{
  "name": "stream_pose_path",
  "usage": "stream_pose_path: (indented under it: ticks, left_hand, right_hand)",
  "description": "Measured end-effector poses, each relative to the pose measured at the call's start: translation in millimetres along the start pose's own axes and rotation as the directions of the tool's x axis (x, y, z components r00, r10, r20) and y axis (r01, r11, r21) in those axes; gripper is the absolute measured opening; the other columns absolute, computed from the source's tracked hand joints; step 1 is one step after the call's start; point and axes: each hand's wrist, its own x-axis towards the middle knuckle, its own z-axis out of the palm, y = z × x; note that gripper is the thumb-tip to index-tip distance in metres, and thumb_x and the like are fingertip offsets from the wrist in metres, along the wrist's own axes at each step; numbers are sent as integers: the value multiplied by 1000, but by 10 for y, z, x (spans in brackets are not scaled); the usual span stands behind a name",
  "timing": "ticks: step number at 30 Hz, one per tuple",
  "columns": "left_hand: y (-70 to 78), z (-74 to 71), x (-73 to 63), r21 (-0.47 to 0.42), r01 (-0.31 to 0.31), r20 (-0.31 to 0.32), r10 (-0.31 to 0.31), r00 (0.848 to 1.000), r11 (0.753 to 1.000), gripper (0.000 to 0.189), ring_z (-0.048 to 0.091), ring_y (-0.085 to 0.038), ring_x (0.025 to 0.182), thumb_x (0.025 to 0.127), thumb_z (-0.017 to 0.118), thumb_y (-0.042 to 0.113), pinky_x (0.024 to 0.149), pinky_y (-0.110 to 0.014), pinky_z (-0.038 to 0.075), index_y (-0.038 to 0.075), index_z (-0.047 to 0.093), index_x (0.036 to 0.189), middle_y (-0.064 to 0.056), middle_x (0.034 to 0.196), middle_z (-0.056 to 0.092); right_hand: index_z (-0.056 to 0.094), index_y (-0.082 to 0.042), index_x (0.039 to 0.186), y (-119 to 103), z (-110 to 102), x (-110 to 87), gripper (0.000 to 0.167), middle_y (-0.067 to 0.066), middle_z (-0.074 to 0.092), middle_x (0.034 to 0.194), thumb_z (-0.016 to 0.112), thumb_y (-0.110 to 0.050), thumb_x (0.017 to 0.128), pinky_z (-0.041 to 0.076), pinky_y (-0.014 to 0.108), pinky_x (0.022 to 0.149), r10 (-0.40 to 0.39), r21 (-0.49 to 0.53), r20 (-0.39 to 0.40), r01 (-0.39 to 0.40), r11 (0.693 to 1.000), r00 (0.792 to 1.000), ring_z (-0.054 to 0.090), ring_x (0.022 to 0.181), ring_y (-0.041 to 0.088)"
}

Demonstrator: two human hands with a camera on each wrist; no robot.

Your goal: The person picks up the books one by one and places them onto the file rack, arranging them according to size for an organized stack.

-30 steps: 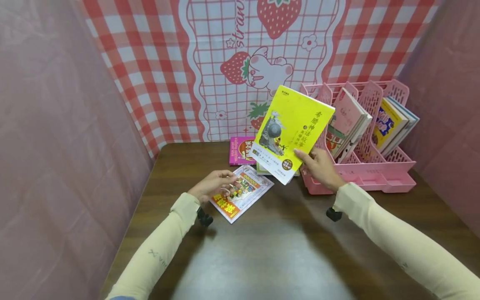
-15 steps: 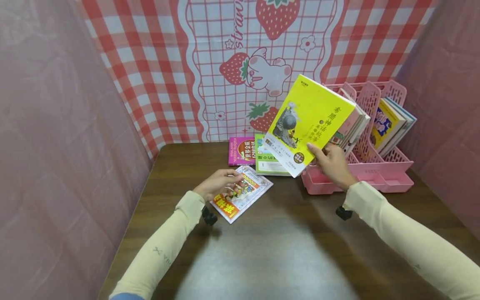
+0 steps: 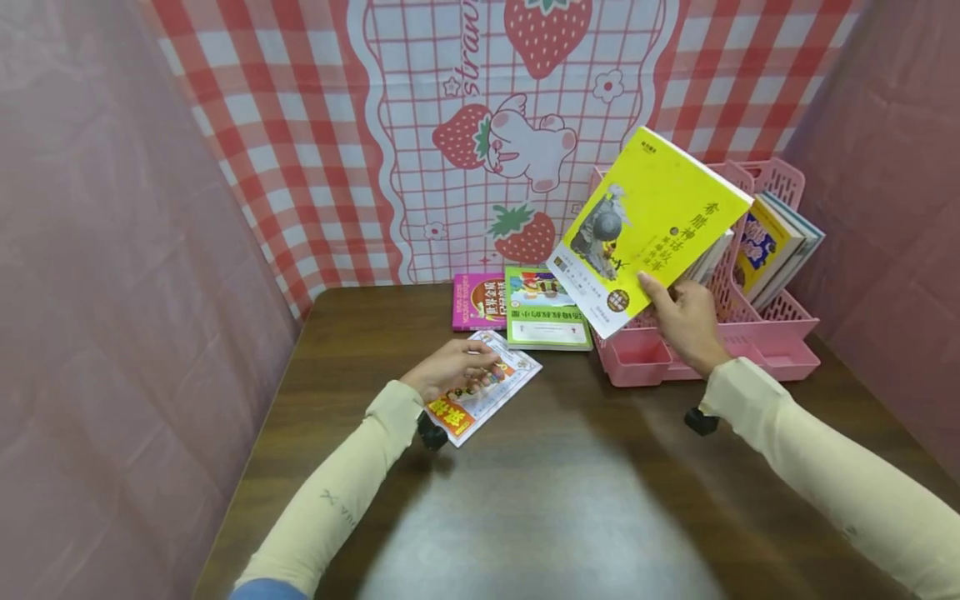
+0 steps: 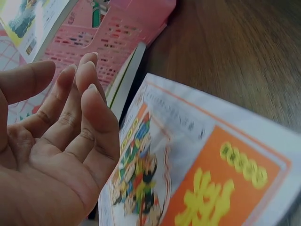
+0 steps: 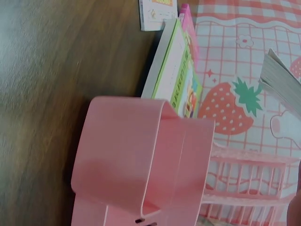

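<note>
My right hand (image 3: 686,325) grips a yellow book (image 3: 652,221) by its lower right edge, thumb on the cover, and holds it tilted in the air before the pink file rack (image 3: 637,362). In the right wrist view the page edges of the held book (image 5: 282,77) show at the right. My left hand (image 3: 453,368) hovers over a white and orange book (image 3: 491,404) lying on the table. Its fingers are loosely bent, and the left wrist view shows nothing in the palm (image 4: 56,174).
A green book (image 3: 547,329) and a magenta book (image 3: 477,302) lie at the table's back, left of the rack. Several books (image 3: 776,250) lean in the rack's right compartments. A checked strawberry cloth (image 3: 315,125) hangs behind, and pink curtains (image 3: 97,292) flank both sides.
The yellow book has moved right and up with my right hand, uncovering the green book and now covering part of the rack. My left hand has shifted slightly right over the white and orange book.
</note>
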Motion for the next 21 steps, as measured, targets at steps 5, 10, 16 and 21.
stream_pose_path:
  ticks: [5, 10, 16, 21]
  left_hand:
    - [19, 135, 104, 15, 0, 16, 0, 1000, 1000, 9, 60, -16, 72, 106, 58, 13, 62, -28, 47, 6, 62, 103, -27, 107, 69]
    - [30, 280, 233, 56, 11, 20, -12, 1000, 998, 17, 61, -15, 71, 106, 58, 15, 62, -28, 47, 1, 64, 111, -15, 97, 71]
    - [31, 453, 386, 101, -2, 39, -2, 999, 995, 28, 63, -16, 75, 105, 60, 20, 65, -28, 50, -5, 63, 118, -11, 97, 73]
    - [47, 587, 474, 97, -7, 34, 4, 999, 995, 19, 63, -15, 73, 104, 63, 22, 64, -28, 50, 3, 67, 107, -9, 95, 73]
  right_hand:
    - [67, -2, 130, 25, -90, -14, 50, 17, 74, 98, 56, -44, 106, 45, 24, 42, -22, -33, -54, 21, 999, 998, 59, 56, 14]
    - [67, -3, 129, 57, -172, -21, 48, 5, 71, 87, 56, -44, 105, 45, 23, 42, -29, -52, -106, 23, 998, 994, 58, 55, 16]
    - [64, -5, 134, 104, -260, -21, 50, 2, 72, 95, 55, -46, 105, 49, 23, 46, 4, -61, -151, -13, 998, 989, 62, 58, 11]
    - [63, -8, 136, 124, -308, -25, 49, 10, 73, 101, 54, -45, 106, 49, 22, 46, -9, -73, -177, -4, 997, 984, 63, 59, 11]
